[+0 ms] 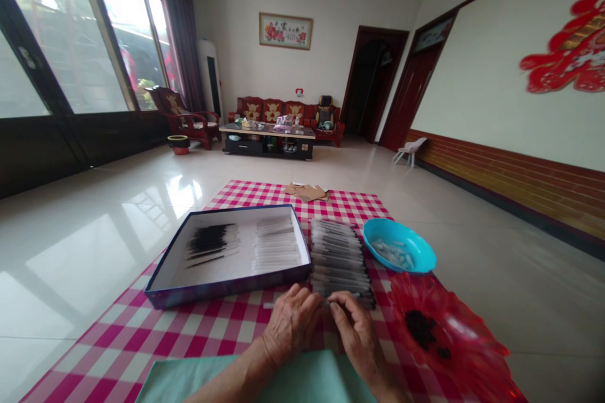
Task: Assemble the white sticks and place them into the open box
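Tiled room (118, 233); table under a pink checked cloth (94, 352). Left hand (293, 318): fingers curled round a slim pale tube (268, 305), one end poking out leftward. Right hand (355, 327): thumb and forefinger pinched together on its other end — held crosswise, apparently so each hand steadies one end. Just beyond both hands: row of pens (338, 258), laid parallel, probably for easy picking. Beyond the left hand: shallow box (227, 288), dark rods (210, 239) and clear tubes (278, 245) grouped apart. Beyond the right hand: blue bowl (420, 256), small clear pieces (394, 253). Right of it: red bowl (467, 321), black bits (420, 327) — seemingly sorted by kind. Obscured: tube's middle, under fingers; black bits, blurred; red bowl, cut off below.
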`<state>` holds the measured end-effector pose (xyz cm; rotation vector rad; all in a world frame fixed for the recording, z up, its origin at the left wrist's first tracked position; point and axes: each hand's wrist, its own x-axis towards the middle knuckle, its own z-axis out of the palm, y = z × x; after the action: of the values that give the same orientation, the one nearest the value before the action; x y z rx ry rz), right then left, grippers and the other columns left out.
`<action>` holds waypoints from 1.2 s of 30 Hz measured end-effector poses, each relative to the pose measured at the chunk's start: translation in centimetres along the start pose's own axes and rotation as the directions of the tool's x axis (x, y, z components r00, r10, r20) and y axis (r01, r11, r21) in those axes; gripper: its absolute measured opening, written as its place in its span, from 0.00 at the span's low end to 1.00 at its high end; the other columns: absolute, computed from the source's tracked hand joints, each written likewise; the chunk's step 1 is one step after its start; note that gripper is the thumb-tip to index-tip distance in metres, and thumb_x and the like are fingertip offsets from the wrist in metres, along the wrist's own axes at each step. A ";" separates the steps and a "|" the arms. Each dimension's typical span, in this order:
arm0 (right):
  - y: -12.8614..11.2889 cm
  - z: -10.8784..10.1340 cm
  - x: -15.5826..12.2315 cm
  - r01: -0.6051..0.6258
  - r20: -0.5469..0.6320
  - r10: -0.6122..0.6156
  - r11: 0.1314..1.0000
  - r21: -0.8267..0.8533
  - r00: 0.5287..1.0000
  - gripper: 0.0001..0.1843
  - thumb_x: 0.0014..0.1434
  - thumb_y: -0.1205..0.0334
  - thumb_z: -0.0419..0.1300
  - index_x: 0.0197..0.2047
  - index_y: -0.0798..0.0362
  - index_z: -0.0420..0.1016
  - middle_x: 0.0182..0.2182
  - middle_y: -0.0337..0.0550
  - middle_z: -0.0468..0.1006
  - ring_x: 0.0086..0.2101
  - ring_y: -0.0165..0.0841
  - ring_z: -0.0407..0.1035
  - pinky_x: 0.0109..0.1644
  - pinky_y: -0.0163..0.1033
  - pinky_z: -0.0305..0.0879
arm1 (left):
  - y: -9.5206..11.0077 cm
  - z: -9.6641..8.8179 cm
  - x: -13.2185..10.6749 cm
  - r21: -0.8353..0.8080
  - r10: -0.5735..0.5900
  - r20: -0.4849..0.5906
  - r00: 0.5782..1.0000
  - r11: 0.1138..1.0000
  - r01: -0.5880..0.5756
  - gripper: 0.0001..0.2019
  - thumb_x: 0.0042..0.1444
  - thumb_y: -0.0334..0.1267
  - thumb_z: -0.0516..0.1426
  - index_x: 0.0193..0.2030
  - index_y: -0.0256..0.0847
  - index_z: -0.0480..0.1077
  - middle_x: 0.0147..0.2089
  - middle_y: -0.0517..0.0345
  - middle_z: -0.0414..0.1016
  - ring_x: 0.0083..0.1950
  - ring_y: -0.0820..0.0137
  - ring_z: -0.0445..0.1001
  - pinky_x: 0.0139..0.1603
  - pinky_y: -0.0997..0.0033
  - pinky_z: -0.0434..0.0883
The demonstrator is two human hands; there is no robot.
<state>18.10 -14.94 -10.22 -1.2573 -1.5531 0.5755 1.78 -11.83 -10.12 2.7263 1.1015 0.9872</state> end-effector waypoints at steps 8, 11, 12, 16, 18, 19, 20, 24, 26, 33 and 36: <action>0.3 0.4 -0.3 -0.163 0.007 0.164 0.975 0.150 0.986 0.15 0.58 0.53 0.55 0.45 0.53 0.71 0.37 0.46 0.78 0.37 0.37 0.73 0.40 0.37 0.69 | -0.1 0.0 0.2 -0.002 -0.004 -0.028 1.000 1.000 0.004 0.09 0.62 0.35 0.47 0.33 0.41 0.65 0.28 0.57 0.66 0.31 0.69 0.63 0.34 0.71 0.62; 0.1 0.4 -0.1 -0.137 -0.016 0.137 0.991 -0.007 0.990 0.15 0.60 0.51 0.52 0.32 0.53 0.74 0.26 0.41 0.75 0.29 0.34 0.70 0.33 0.34 0.67 | -0.1 0.0 0.1 0.002 -0.004 -0.013 1.000 1.000 0.004 0.09 0.62 0.35 0.47 0.33 0.41 0.66 0.28 0.57 0.66 0.31 0.69 0.64 0.34 0.70 0.62; 0.1 0.3 -0.1 -0.123 -0.015 0.123 0.992 -0.030 0.992 0.16 0.60 0.51 0.52 0.31 0.52 0.74 0.24 0.40 0.74 0.28 0.34 0.69 0.32 0.34 0.66 | -0.1 0.0 0.1 0.004 -0.003 -0.007 1.000 1.000 0.003 0.09 0.63 0.35 0.47 0.33 0.41 0.66 0.28 0.57 0.66 0.31 0.69 0.64 0.34 0.70 0.62; 0.4 0.2 -0.1 -0.110 0.013 0.110 0.994 0.020 0.994 0.13 0.59 0.53 0.53 0.37 0.52 0.74 0.32 0.43 0.78 0.36 0.36 0.72 0.41 0.35 0.67 | -0.1 0.0 0.1 0.005 -0.016 -0.009 1.000 1.000 0.016 0.09 0.63 0.36 0.47 0.34 0.41 0.66 0.28 0.57 0.66 0.31 0.69 0.63 0.34 0.70 0.62; 0.5 0.3 -0.2 -0.146 0.032 0.143 0.985 0.091 0.989 0.14 0.58 0.53 0.55 0.42 0.53 0.72 0.37 0.46 0.78 0.39 0.38 0.72 0.44 0.36 0.68 | -0.1 0.1 0.1 0.002 -0.022 -0.009 1.000 1.000 0.022 0.09 0.63 0.36 0.48 0.33 0.41 0.66 0.28 0.57 0.66 0.32 0.69 0.64 0.33 0.71 0.61; 0.5 0.3 -0.2 -0.169 0.041 0.165 0.978 0.124 0.985 0.16 0.58 0.53 0.55 0.44 0.54 0.71 0.39 0.47 0.78 0.40 0.38 0.72 0.44 0.37 0.68 | -0.2 0.2 0.1 0.002 -0.023 -0.006 1.000 1.000 0.023 0.09 0.62 0.36 0.48 0.33 0.41 0.66 0.28 0.57 0.66 0.32 0.69 0.64 0.33 0.71 0.61; 0.4 0.3 -0.1 -0.189 0.044 0.184 0.971 0.146 0.982 0.17 0.58 0.52 0.56 0.46 0.54 0.70 0.39 0.48 0.78 0.40 0.38 0.73 0.43 0.37 0.69 | -0.2 0.3 0.1 0.003 -0.024 0.000 1.000 1.000 0.024 0.09 0.62 0.36 0.48 0.33 0.41 0.65 0.28 0.57 0.67 0.32 0.69 0.64 0.33 0.71 0.61; 0.0 0.5 0.2 -0.192 0.014 0.192 0.980 0.055 0.981 0.17 0.60 0.50 0.52 0.38 0.54 0.74 0.30 0.44 0.78 0.33 0.36 0.73 0.36 0.34 0.69 | -0.2 0.3 0.0 0.006 -0.025 0.011 1.000 1.000 0.025 0.09 0.62 0.36 0.48 0.33 0.41 0.66 0.29 0.57 0.66 0.32 0.69 0.64 0.34 0.70 0.62; 0.0 0.5 0.2 -0.153 -0.008 0.153 0.988 -0.015 0.988 0.18 0.60 0.50 0.51 0.32 0.54 0.74 0.24 0.41 0.76 0.28 0.34 0.70 0.31 0.33 0.67 | -0.2 0.2 0.0 0.004 -0.017 0.012 1.000 1.000 0.017 0.10 0.63 0.36 0.47 0.34 0.41 0.66 0.29 0.57 0.66 0.32 0.69 0.64 0.34 0.70 0.62; -1.3 -0.5 0.5 0.034 -0.116 -0.043 0.996 -0.082 0.992 0.10 0.59 0.57 0.54 0.36 0.52 0.72 0.30 0.42 0.77 0.31 0.34 0.72 0.35 0.34 0.69 | -0.4 0.1 0.1 -0.014 0.021 -0.028 0.999 1.000 -0.022 0.10 0.63 0.33 0.46 0.34 0.41 0.66 0.28 0.57 0.65 0.30 0.69 0.63 0.35 0.69 0.62; -2.4 -3.3 1.4 0.092 -0.158 -0.132 0.967 -0.239 0.979 0.09 0.58 0.58 0.54 0.38 0.52 0.72 0.33 0.45 0.78 0.34 0.35 0.73 0.38 0.37 0.69 | -0.5 0.0 0.2 -0.031 0.021 -0.059 0.998 0.999 -0.023 0.09 0.62 0.34 0.47 0.36 0.41 0.66 0.29 0.58 0.66 0.31 0.69 0.64 0.36 0.68 0.63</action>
<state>20.14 -15.27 -6.40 -1.3440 -1.5650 0.2098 1.58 -11.38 -10.15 2.7071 1.0575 1.0846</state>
